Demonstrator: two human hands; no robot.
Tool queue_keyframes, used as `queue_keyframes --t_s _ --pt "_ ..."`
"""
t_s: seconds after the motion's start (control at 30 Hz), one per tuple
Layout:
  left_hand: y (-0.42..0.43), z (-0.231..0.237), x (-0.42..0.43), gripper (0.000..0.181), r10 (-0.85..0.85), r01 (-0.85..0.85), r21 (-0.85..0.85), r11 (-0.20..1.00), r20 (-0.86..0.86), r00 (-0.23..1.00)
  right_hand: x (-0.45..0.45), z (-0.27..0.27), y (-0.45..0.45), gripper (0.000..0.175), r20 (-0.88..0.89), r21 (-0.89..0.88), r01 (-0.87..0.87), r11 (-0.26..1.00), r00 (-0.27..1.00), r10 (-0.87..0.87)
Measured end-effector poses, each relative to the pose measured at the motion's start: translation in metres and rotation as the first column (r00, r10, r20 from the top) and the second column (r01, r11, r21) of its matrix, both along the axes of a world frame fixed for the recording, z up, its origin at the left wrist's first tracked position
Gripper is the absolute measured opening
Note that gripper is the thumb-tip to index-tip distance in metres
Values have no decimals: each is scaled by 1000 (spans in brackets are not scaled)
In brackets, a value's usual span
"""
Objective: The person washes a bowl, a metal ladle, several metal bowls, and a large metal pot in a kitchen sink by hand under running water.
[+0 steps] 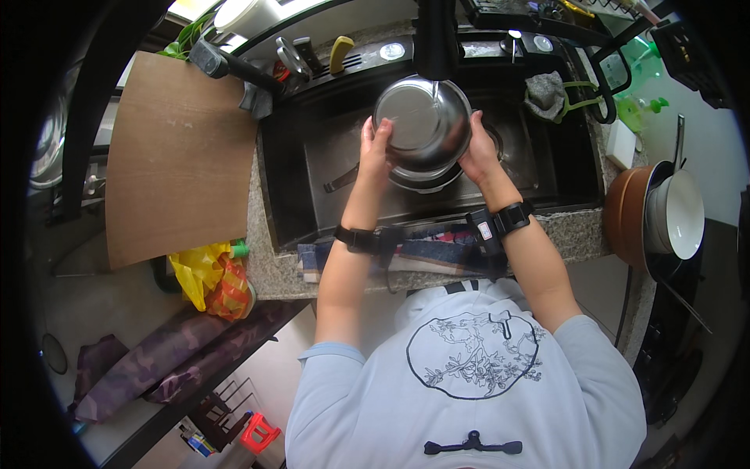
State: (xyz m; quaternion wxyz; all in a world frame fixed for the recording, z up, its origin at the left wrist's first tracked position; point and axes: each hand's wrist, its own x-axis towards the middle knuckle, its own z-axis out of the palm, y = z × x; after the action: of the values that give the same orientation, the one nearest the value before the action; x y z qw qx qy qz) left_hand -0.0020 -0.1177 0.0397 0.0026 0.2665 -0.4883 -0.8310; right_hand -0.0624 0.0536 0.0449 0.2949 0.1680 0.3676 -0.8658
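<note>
Both of my hands hold an upturned stainless steel bowl (pixel 413 117) over the dark sink (pixel 562 170), its bottom facing up. My left hand (pixel 375 149) grips its left side with the thumb on the outside. At its right edge is my right hand (pixel 481 146), fingers partly hidden behind the bowl. The black faucet (pixel 435 44) stands right above, and a thin stream of water seems to fall on the bowl. Below the bowl, another metal vessel (pixel 425 183) shows in the sink, partly hidden, with a dark handle (pixel 341 179) pointing left.
A brown board (pixel 181 158) lies left of the sink. A grey cloth (pixel 545 94) hangs on a green-handled holder at the right rim. Stacked pans and white bowls (pixel 684 214) stand at the right. A folded checked cloth (pixel 433 252) lies along the front edge. Knives (pixel 304 53) stand behind.
</note>
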Motion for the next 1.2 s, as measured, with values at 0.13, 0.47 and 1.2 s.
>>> queue_keyframes --t_s 0.13,0.47,1.2 --pt "-3 -8 3 48 49 -51 -56 997 -38 998 3 1 -2 42 -18 -9 -81 997 997 81" --pt "6 -22 12 53 -158 157 220 963 -15 987 14 27 11 27 -221 -241 -233 942 958 181" --pt "105 -21 -20 45 -393 326 418 848 83 916 27 67 126 24 -460 276 -97 956 860 220"
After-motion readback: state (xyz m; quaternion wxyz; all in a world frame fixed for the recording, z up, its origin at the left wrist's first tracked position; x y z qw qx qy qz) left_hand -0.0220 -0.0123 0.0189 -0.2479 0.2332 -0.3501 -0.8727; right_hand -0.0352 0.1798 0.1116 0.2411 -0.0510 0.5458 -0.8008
